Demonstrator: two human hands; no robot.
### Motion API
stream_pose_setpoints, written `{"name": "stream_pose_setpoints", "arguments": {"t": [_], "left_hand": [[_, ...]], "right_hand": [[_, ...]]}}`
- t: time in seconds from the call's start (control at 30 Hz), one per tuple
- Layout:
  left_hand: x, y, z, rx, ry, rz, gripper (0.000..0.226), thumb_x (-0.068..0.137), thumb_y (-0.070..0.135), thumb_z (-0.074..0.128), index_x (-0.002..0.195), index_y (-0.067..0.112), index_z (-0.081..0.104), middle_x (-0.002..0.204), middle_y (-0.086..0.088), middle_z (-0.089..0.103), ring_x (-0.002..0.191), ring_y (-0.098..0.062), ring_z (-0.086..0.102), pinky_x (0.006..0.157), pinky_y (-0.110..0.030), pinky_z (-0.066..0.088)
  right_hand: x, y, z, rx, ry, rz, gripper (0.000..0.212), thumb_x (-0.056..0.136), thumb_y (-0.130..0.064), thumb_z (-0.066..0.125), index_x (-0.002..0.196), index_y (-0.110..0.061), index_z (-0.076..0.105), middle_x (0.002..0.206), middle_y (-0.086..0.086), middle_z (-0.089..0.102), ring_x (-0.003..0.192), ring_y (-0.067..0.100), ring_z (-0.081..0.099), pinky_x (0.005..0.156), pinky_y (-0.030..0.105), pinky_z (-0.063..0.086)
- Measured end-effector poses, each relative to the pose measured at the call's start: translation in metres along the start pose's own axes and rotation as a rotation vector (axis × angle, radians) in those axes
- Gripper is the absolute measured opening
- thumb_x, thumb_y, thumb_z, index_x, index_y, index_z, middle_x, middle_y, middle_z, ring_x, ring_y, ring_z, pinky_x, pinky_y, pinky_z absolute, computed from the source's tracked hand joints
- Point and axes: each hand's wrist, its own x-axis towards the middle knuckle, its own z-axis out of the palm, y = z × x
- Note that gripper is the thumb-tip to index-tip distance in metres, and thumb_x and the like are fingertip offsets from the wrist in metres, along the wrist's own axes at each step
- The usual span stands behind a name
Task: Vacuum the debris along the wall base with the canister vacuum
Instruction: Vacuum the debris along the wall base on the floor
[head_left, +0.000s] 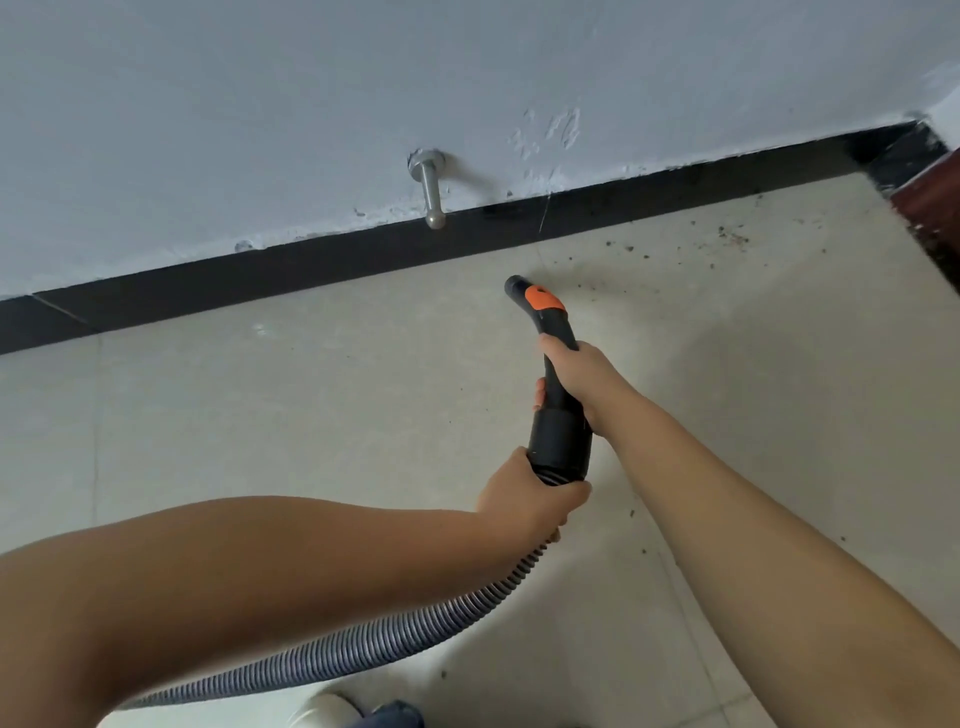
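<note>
the dark scattered debris (727, 241) lies on the pale tile floor (311, 395) by the black skirting (363, 260), right of and beyond the black orange-tabbed vacuum nozzle (540, 304). the right hand (576, 374), nearer it, wraps the handle; the left hand (530, 496) clasps the ribbed grey hose (363, 639).

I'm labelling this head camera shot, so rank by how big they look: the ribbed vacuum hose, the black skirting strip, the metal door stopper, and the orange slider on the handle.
Largest to smallest as they appear:
1. black skirting strip
2. ribbed vacuum hose, though it lies nearer the camera
3. metal door stopper
4. orange slider, close to the stopper in apparent size
</note>
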Motion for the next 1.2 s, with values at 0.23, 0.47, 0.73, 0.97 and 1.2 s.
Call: {"name": "stream_pose_setpoints", "arguments": {"t": [0.23,0.47,0.73,0.97,1.2], "left_hand": [[0.001,0.0,-0.003,0.005,-0.043,0.001,0.034,0.079,0.028,0.069,0.104,0.02,0.047,0.075,-0.003,0.063,0.059,-0.018,0.061,0.068,-0.032,0.056],[0.014,0.026,-0.009,0.013,-0.096,0.034,0.038,0.078,0.025,0.07,0.109,0.012,0.051,0.073,-0.005,0.064,0.056,-0.019,0.061,0.07,-0.036,0.057],[0.003,0.012,-0.058,0.105,-0.132,0.006,0.034,0.079,0.021,0.07,0.105,0.009,0.052,0.073,-0.008,0.063,0.055,-0.019,0.059,0.061,-0.029,0.054],[0.01,0.013,-0.035,0.199,-0.182,0.054,0.031,0.08,0.022,0.069,0.103,0.011,0.052,0.071,-0.005,0.062,0.052,-0.016,0.058,0.054,-0.024,0.052],[0.021,0.029,0.003,0.303,-0.238,0.072,0.03,0.079,0.025,0.07,0.101,0.016,0.051,0.073,-0.003,0.062,0.054,-0.015,0.058,0.054,-0.023,0.051]], "right_hand": [[-0.002,-0.002,0.0,-0.016,0.008,0.018,0.017,0.096,-0.026,0.05,0.092,-0.011,0.043,0.063,0.011,0.052,0.046,0.021,0.05,0.05,0.027,0.049],[0.003,-0.027,-0.012,-0.041,0.11,0.071,0.024,0.097,-0.03,0.051,0.107,-0.01,0.044,0.065,0.01,0.056,0.051,0.021,0.054,0.057,0.029,0.052],[-0.004,-0.017,0.029,0.129,0.114,0.087,0.017,0.096,-0.026,0.051,0.092,-0.012,0.044,0.065,0.011,0.055,0.051,0.021,0.053,0.062,0.033,0.051],[-0.005,0.002,-0.001,0.211,0.226,0.064,0.027,0.096,-0.029,0.053,0.11,-0.007,0.045,0.068,0.012,0.057,0.051,0.02,0.054,0.06,0.031,0.053],[0.0,0.018,-0.054,0.298,0.293,0.069,0.031,0.097,-0.034,0.051,0.113,-0.009,0.045,0.069,0.01,0.058,0.054,0.02,0.054,0.069,0.035,0.053]]}}
